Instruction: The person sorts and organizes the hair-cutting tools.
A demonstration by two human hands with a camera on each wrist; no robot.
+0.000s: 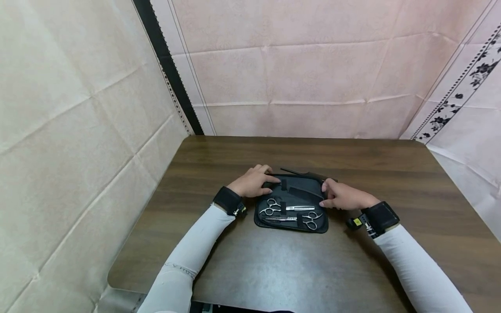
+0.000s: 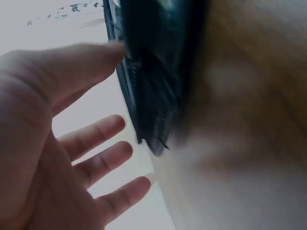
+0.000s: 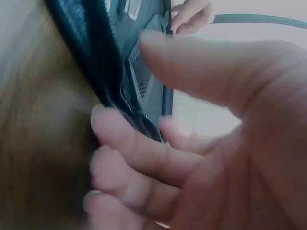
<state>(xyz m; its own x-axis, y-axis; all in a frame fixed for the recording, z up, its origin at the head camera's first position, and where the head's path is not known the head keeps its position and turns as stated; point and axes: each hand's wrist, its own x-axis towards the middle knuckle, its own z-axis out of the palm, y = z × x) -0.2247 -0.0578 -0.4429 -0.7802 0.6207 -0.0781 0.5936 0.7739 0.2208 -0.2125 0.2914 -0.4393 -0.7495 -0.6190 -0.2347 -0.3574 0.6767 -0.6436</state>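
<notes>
An open black zip case (image 1: 264, 222) lies flat on the table. Two pairs of silver scissors are strapped in its near half: one pair (image 1: 299, 208) above, the other (image 1: 282, 218) below. A dark comb (image 3: 142, 79) sits inside, its teeth visible in the right wrist view. At the case's upper left edge is my left hand (image 1: 253, 181), thumb against the rim and fingers spread. My right hand (image 1: 344, 196) is at the right edge, thumb over the case and loosely bent fingers along its outer side, with a gap between them.
A brown wood-grain table (image 1: 219, 261) carries the case. Behind the case lies a thin black stick-like thing (image 1: 291, 171), its kind unclear. Pale cloth (image 1: 313, 78) hangs beyond the far edge, and more cloth (image 1: 78, 152) stands along the left side.
</notes>
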